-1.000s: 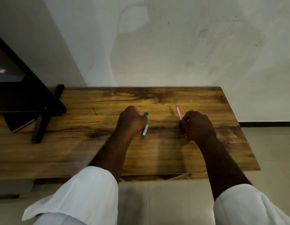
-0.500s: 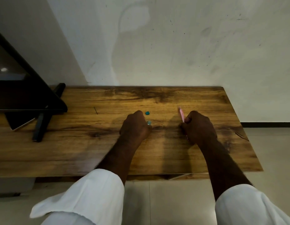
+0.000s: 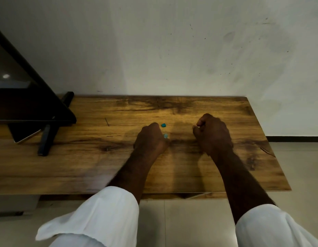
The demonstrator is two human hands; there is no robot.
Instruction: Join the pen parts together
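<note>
teal pen apparently inside left hand

Table against wall. Screen on stand at table's left end, phone beneath it. Left hand and right hand side by side mid-table; small cap just beyond left hand.

My left hand hides most of the teal pen; only its tip peeks out. My right hand is curled, its inside hidden. The dark screen is cut off.
</note>
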